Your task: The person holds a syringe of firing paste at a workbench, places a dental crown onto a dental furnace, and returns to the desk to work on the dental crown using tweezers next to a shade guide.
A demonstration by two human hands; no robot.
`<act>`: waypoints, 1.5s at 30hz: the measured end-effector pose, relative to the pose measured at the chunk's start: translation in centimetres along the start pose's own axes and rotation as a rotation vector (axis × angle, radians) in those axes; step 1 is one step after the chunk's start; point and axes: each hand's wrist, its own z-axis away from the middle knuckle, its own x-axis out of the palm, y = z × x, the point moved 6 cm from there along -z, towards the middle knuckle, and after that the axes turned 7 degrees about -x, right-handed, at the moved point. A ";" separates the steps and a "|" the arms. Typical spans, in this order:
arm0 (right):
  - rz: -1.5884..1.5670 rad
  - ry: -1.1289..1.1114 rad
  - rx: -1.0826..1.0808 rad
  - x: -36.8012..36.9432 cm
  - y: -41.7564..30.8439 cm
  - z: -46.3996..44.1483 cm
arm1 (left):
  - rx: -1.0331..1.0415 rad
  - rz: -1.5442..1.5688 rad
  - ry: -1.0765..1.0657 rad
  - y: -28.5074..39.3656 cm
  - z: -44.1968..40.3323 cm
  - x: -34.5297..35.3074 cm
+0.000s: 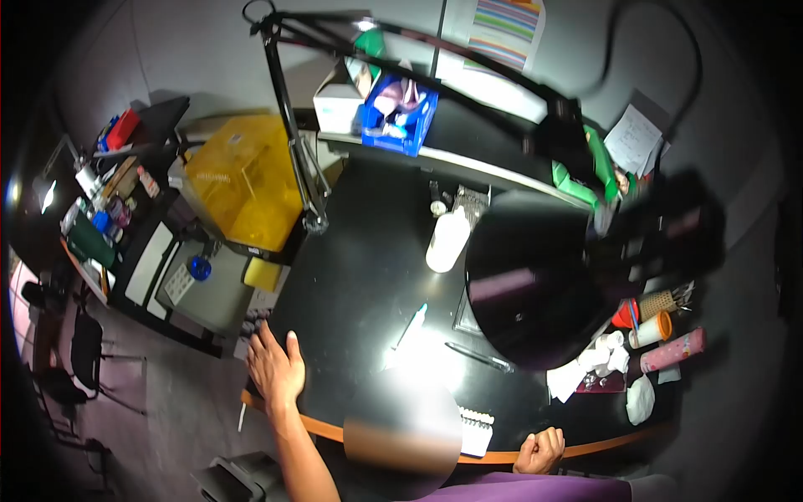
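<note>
My left hand (276, 368) lies flat with its fingers apart on the near left edge of the black table (351, 276). My right hand (540, 451) is closed in a fist at the near edge, and nothing shows sticking out of it. Just left of that fist is a small spiral notebook (476, 435). A slim white tool with a blue tip (411, 327) and a dark pen (478, 356) lie in the middle, partly in glare. Further back is a white bottle (449, 243). A blurred round brown-and-white shape (401, 439) covers part of the front edge.
A black lamp head (527, 293) on a jointed arm (288, 117) hangs over the right half. White crumpled tissues (602, 356), a pink roll (673, 350) and an orange-rimmed cup (651, 330) crowd the right. A blue bin (399, 117) sits on the shelf; a yellow box (247, 180) stands left.
</note>
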 end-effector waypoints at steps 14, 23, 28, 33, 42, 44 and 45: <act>-0.358 0.025 -0.122 -3.1 0.5 1.3 | 0.056 0.053 -0.003 -0.9 -0.3 0.7; -0.340 0.046 -0.206 -3.2 1.1 3.0 | 0.063 0.102 0.020 -2.2 -1.6 1.9; -0.473 0.188 -0.246 -4.9 1.4 1.6 | 0.066 0.113 -0.010 -1.4 -0.6 0.7; -0.210 -0.009 -0.359 -4.2 -0.2 1.0 | 0.104 0.151 -0.024 -1.0 0.5 -0.2; -0.339 0.042 -0.521 -3.6 -0.9 -0.7 | 0.106 0.231 0.069 -2.2 -0.1 0.6; -0.478 0.087 -0.424 -4.0 -0.3 -0.8 | 0.142 0.192 -0.011 -2.0 -0.1 0.5; -0.546 0.109 -0.360 -4.2 -0.1 -0.7 | 0.121 0.213 0.024 -2.1 -0.2 0.8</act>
